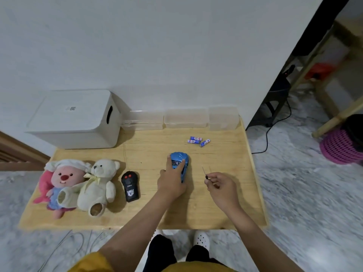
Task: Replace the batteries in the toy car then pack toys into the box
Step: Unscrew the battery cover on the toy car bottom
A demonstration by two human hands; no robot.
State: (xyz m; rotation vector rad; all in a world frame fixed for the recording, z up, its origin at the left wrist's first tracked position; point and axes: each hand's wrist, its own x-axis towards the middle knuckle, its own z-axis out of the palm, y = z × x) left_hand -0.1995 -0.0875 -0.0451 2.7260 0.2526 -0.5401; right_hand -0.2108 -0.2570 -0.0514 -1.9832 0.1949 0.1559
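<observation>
Fingers (181, 162) curled over blue car (179, 158), apparently gripping

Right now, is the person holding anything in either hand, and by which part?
The right hand pinches a small screwdriver by its dark handle, the thin shaft pointing away. The left hand grips the blue toy car across its body on the table.

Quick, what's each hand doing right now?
Left hand: grips the blue car on the table.
Right hand: pinches a small screwdriver.
</observation>
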